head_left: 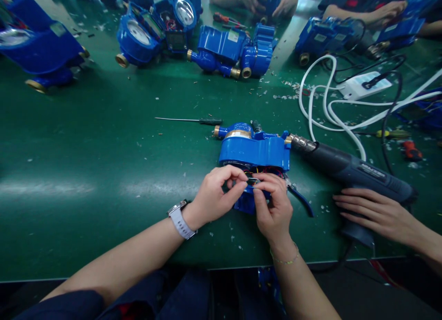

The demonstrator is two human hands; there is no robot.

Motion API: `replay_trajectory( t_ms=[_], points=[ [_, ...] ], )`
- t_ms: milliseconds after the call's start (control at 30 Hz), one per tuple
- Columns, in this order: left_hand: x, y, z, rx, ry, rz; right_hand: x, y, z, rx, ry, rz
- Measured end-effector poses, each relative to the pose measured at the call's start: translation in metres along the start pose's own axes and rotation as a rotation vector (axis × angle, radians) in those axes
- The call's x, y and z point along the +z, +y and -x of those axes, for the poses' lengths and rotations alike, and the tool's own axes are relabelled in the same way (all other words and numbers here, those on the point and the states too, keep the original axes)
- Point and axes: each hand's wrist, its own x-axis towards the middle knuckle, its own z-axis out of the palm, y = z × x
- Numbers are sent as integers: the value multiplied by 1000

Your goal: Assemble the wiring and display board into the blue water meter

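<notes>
A blue water meter with brass pipe ends lies before me, its housing open on my side with thin coloured wires showing. My left hand is closed in a pinch on the wires at the opening. Close beside it, my right hand pinches at the same wires with thumb and fingers. A small dark piece shows between my fingertips; its kind is unclear. Under my hands sits a blue lower part of the housing. A blue-handled tool, its head partly hidden, lies just right of my right hand.
Another person's hand rests on a heat gun, whose nozzle points at the meter. A long screwdriver lies beyond my left hand. White cable loops near a power strip. More blue meters stand farther back, where co-workers' hands work.
</notes>
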Motion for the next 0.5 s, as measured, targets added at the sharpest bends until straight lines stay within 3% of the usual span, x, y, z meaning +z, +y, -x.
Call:
replay_trajectory(
  t_ms=[133, 400, 500],
  points=[
    [-1, -1, 0, 153, -79, -152, 0, 1, 0, -33, -4, 12],
    [-2, 1, -5, 248, -201, -244, 1, 2, -1, -56, 0, 16],
    [-2, 0, -5, 261, -185, -226, 1, 2, -2, -70, -13, 24]
  ],
)
